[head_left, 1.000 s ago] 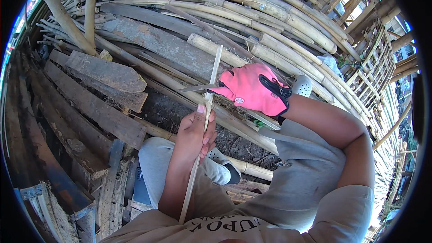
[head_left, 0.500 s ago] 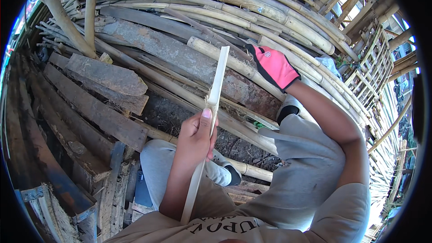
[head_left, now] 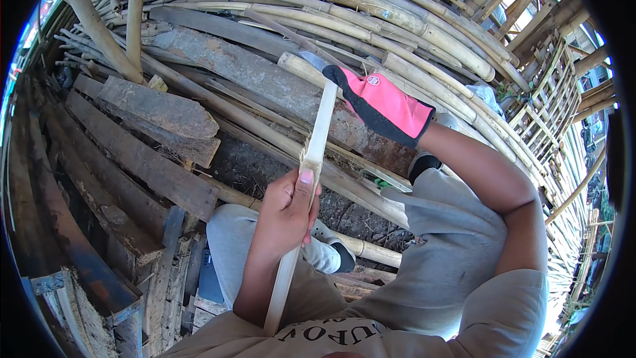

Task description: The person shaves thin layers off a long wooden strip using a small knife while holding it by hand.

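My left hand (head_left: 281,211) is bare and closed around a pale split bamboo strip (head_left: 320,124), thumb laid along its face. The strip slants upward from near my shirt, with frayed fibres at a node just above the thumb. In a pink and black glove, my right hand (head_left: 387,106) is closed at the strip's far end. A grey knife blade (head_left: 312,60) juts out to the left past its fingers; the handle is hidden in the glove. Whether the blade touches the strip, I cannot tell.
Long bamboo poles (head_left: 384,12) lie stacked across the far side. A worn plank (head_left: 218,59) rests in front of them. Weathered boards (head_left: 142,176) are piled at left, beside an upright bamboo post (head_left: 134,20). A woven bamboo lattice (head_left: 546,96) stands at right.
My right hand has moved left to the strip's far end, and the knife blade now shows beyond the glove. The left hand and strip have shifted slightly toward me.
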Available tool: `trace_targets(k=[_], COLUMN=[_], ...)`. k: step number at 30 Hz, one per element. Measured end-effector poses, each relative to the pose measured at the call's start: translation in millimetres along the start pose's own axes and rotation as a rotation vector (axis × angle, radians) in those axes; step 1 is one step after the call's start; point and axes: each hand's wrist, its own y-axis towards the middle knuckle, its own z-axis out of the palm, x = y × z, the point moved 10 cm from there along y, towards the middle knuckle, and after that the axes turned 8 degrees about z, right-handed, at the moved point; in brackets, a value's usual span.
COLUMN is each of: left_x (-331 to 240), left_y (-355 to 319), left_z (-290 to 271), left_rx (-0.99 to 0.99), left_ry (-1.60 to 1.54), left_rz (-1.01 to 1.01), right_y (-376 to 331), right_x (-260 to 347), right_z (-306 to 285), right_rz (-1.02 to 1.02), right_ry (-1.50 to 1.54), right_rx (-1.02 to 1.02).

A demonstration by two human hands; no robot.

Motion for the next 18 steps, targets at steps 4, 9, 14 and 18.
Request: trace_targets(k=[4, 9, 14, 18], left_x=[3, 4, 3, 9], left_y=[0, 2, 3, 5], left_z=[6, 15, 18, 21], left_rx=[0.011, 0.047, 0.064, 0.07], left_ry=[-0.043, -0.07, -0.088, -0.192], left_rz=[-0.017, -0.025, -0.008, -0.026], right_y=[-17, -25, -32, -38], right_x=[4, 7, -1, -16], right_z=[-4, -14, -15, 11], right_rz=[0.133, 0.024, 0.272, 0.194], right_ry=[0.295, 0.169, 0.313, 0.353], right_rx=[0.055, -0.043, 0.052, 0.293])
